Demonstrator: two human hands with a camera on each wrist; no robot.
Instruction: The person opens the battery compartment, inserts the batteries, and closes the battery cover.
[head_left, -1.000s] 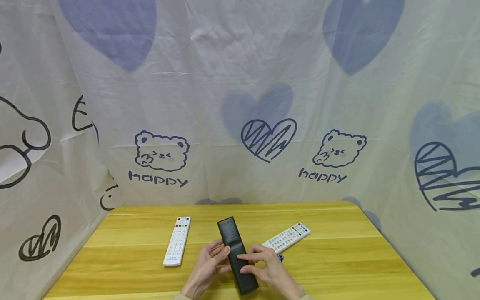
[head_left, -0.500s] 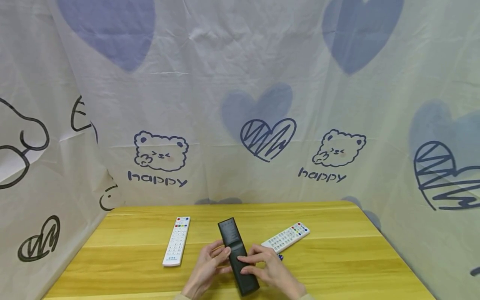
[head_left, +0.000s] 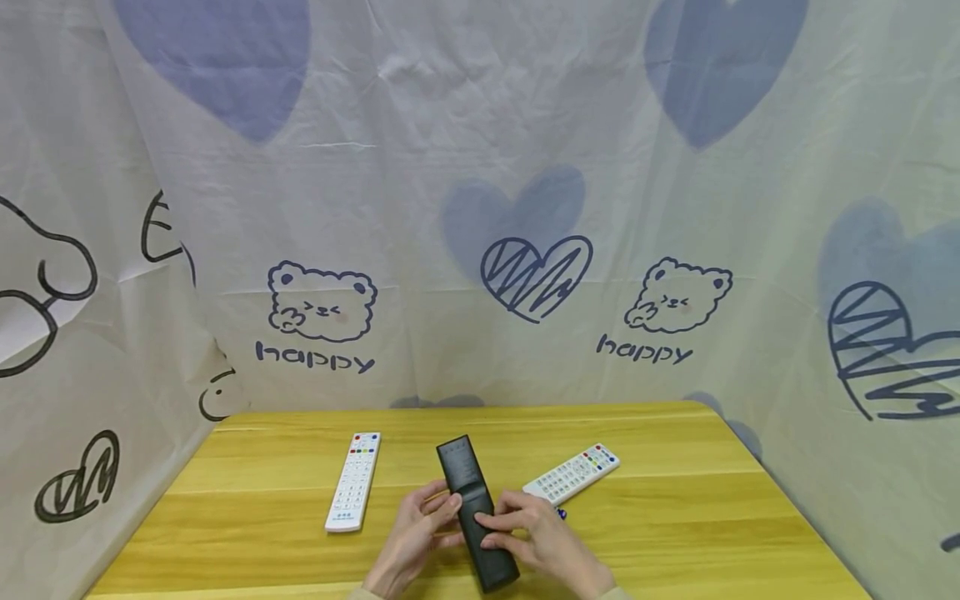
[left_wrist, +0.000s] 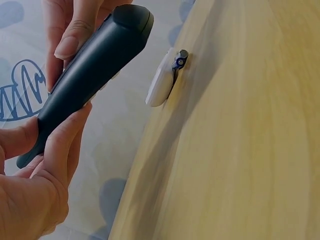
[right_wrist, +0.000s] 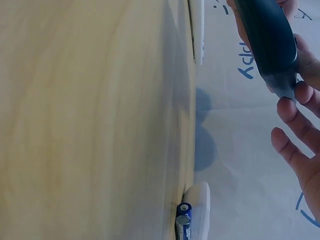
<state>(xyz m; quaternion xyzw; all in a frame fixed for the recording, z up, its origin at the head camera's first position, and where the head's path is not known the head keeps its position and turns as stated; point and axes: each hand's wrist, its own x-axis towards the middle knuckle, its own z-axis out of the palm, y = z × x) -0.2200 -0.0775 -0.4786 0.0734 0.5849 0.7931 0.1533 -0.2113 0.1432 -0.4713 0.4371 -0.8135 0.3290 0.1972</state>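
Observation:
A black remote control (head_left: pixel 459 468) is held over the table with its plain back towards the head camera. My left hand (head_left: pixel 414 527) grips its left side, thumb on the edge and fingers beneath, which the left wrist view also shows along the remote's body (left_wrist: pixel 95 67). On the right, my right hand (head_left: pixel 542 533) has its thumb and index fingertip on the back cover. In the right wrist view other fingers (right_wrist: pixel 300 122) of that hand are at and just beyond the remote's end. The button side is hidden from the head camera.
A white remote (head_left: pixel 354 483) lies on the wooden table (head_left: pixel 247 500) at the left. Another white remote (head_left: pixel 573 475) lies slanted behind my right hand, with blue batteries (right_wrist: pixel 183 220) beside it. A printed cloth (head_left: pixel 435 350) hangs behind the table.
Both hands and the black remote stay almost in place; the right fingertips keep their spot on the cover. Nothing else has moved noticeably.

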